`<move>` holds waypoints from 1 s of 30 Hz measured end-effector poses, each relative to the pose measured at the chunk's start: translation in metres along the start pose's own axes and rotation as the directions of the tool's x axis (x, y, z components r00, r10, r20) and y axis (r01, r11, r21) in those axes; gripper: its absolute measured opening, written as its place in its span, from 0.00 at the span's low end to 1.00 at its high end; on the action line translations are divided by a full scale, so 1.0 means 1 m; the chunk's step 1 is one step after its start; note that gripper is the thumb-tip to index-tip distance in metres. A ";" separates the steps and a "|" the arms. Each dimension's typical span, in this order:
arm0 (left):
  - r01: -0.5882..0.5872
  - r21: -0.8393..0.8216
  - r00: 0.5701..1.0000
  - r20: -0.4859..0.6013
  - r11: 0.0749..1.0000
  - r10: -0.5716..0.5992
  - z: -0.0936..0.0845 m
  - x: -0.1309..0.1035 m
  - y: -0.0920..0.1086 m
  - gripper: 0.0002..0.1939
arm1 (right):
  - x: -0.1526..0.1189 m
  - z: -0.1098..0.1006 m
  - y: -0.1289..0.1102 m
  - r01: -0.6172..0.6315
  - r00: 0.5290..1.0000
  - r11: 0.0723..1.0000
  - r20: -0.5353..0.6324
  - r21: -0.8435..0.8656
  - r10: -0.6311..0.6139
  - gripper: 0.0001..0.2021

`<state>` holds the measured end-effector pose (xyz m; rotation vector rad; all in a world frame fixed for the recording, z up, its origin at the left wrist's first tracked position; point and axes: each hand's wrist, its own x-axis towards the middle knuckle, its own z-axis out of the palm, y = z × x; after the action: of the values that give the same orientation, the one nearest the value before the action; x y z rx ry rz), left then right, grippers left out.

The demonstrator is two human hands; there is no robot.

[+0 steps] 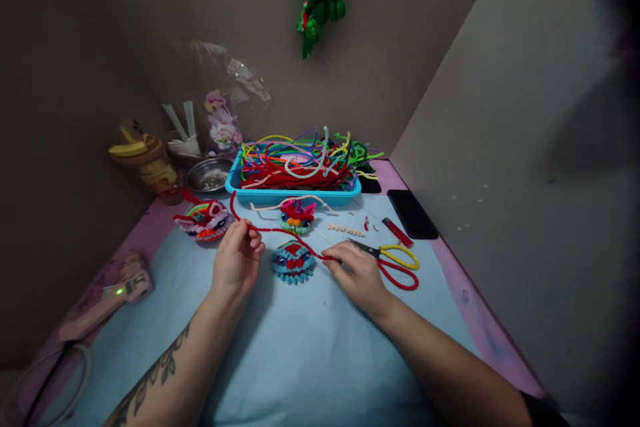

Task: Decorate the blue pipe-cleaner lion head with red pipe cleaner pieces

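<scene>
A red pipe cleaner (280, 231) runs between my two hands, above the table. My left hand (237, 257) pinches it near one end, and a short bent piece sticks up past the fingers. The other end sits between the thumb and fingers of my right hand (354, 273). Below the strand lies a blue and red pipe-cleaner figure (293, 261) with a fringed edge. Behind it is a second figure (296, 217) with pink ears. A rainbow-topped figure (206, 220) rests left of my left hand. Scissors (400, 265) with yellow and red handles lie beside my right hand.
A blue tray (300, 196) full of coloured pipe cleaners stands at the back. Left of it are a metal bowl (207, 175) and a plush-like pot (150, 163). A glue gun (113, 293) with a green light lies at left, a phone (413, 213) at right.
</scene>
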<state>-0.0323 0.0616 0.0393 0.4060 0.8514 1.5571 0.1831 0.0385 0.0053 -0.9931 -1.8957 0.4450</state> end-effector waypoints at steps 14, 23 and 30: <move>0.058 0.601 0.900 0.314 0.797 -0.302 0.008 -0.033 -0.025 0.18 | -0.005 -0.006 -0.008 0.344 0.936 0.933 -0.041 -0.107 -0.350 0.16; 0.176 0.420 0.911 0.274 0.890 -0.310 0.004 -0.033 -0.030 0.20 | -0.005 -0.003 -0.012 0.458 0.889 0.874 0.096 -0.161 -0.448 0.13; 0.125 0.406 0.942 0.239 0.905 -0.237 0.007 -0.034 -0.031 0.23 | -0.003 0.003 -0.012 0.379 0.925 0.925 -0.021 -0.035 -0.380 0.14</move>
<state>0.0006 0.0306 0.0288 0.7933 0.9406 1.1186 0.1761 0.0292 0.0099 -0.6223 -2.0151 0.1734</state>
